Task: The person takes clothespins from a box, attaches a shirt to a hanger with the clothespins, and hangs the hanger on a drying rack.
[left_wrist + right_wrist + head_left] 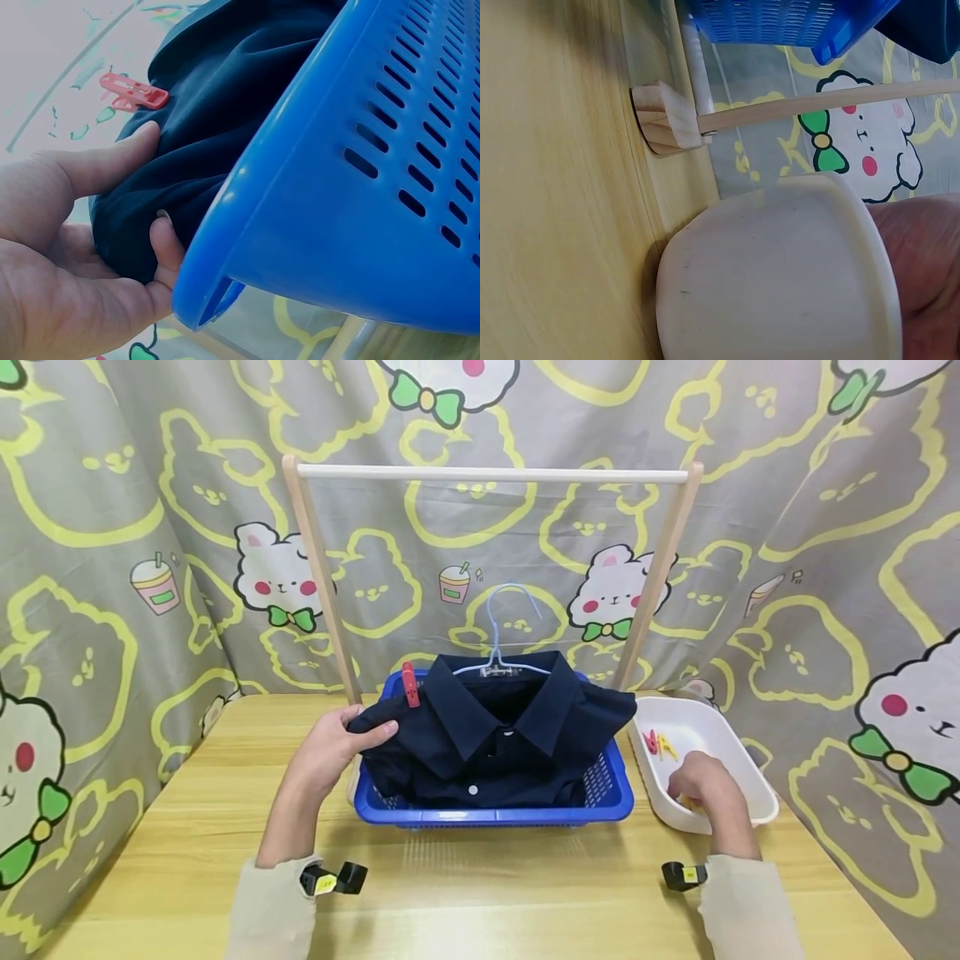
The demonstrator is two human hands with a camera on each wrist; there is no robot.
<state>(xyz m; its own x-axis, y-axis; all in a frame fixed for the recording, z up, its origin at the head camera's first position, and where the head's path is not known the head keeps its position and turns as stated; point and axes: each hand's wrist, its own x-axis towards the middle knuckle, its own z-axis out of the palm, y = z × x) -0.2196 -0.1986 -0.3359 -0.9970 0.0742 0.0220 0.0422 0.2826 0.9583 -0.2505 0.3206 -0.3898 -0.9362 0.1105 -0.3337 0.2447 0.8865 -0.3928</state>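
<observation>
A dark navy collared shirt [487, 743] sits on a light blue hanger [495, 635], bunched inside a blue perforated basket [495, 817]. My left hand [330, 747] grips the shirt's shoulder at the left, its thumb lying over the cloth. Just above the thumb, a red clothespin [410, 685] is clipped to the shirt; the left wrist view shows the same clothespin [133, 91]. Inside a white plastic bin [761, 806], my right hand [705, 781] reaches down with bent fingers. Yellow plastic [686, 802] shows beneath them; the fingertips are hidden, so a hold cannot be told.
Red [651, 742] and yellow [665, 747] clothespins lie in the bin's far left part. A wooden rack with a white crossbar [487, 473] stands behind the basket on the wooden table [480, 893]. A patterned curtain [495, 543] hangs around the table.
</observation>
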